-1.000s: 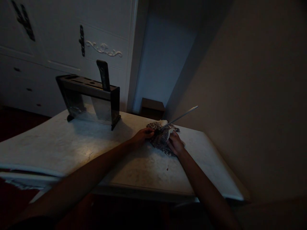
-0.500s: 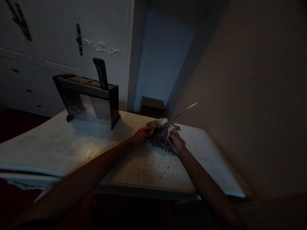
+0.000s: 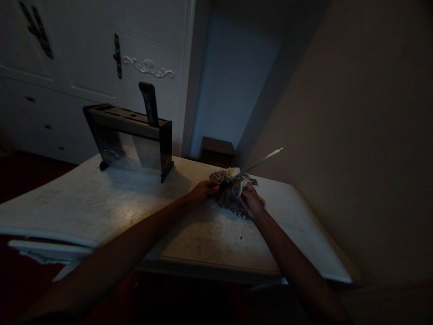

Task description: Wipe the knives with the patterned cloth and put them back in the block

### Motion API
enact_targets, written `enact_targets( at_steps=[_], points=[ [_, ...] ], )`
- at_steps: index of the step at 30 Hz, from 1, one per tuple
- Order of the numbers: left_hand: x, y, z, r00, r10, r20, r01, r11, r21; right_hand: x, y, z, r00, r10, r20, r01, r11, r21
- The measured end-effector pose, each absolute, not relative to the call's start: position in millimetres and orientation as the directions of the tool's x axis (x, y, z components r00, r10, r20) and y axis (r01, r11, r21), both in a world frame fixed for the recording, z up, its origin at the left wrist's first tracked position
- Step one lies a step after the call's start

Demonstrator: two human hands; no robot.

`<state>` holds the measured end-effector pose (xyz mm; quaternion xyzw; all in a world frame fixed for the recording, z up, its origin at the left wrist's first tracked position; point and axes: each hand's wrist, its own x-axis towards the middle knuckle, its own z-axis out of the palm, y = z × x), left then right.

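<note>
My left hand is closed around the dark handle end of a sharpening steel. Its slim metal rod slants up and to the right, with a brighter tip. A dark, white-patterned cloth lies bunched on the table below and around the rod's lower part. My right hand pinches a fold of this cloth just right of the steel. Cloth and fingers partly hide the handle.
On the left of the white table stands a knife block with clear sides, one black-handled knife in it. Behind are white cupboards and a small brown box-shaped piece. A wall borders the right.
The whole view has shifted slightly, so everything appears a little further right. Both hands keep their hold on the sharpening steel and the cloth, almost unmoved relative to the table.
</note>
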<state>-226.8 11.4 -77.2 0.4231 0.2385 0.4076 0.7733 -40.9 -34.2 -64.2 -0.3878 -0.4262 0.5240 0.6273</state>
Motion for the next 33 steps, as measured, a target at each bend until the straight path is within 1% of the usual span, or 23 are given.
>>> enact_targets(
  at_steps=[5, 11, 14, 18, 23, 29, 33],
  points=[
    [-227, 10, -76, 0.551, 0.834, -0.014, -0.442, 0.306, 0.843, -44, -36, -61, 0.103, 0.987, 0.126, -0.327, 0.153, -0.933],
    [-225, 8, -79, 0.519, 0.854, -0.017, -0.482, 0.309, 0.820, -48, -36, -64, 0.049, 0.988, 0.143, -0.317, 0.151, -0.936],
    [-221, 6, -81, 0.485, 0.875, 0.004, -0.497, 0.272, 0.824, -50, -35, -67, 0.041, 0.990, 0.138, -0.300, 0.144, -0.943],
    [-217, 4, -82, 0.488, 0.871, 0.063, -0.474, 0.204, 0.856, -52, -35, -68, 0.062, 0.991, 0.122, -0.290, 0.135, -0.948],
    [-214, 3, -83, 0.459, 0.884, 0.088, -0.442, 0.142, 0.886, -55, -37, -65, 0.051, 0.993, 0.103, -0.289, 0.113, -0.951],
    [-214, 4, -85, 0.444, 0.892, 0.091, -0.391, 0.101, 0.915, -57, -39, -62, 0.067, 0.992, 0.107, -0.294, 0.122, -0.948],
    [-214, 4, -85, 0.452, 0.889, 0.076, -0.410, 0.131, 0.903, -56, -39, -61, 0.052, 0.993, 0.110, -0.303, 0.121, -0.945]
  ],
)
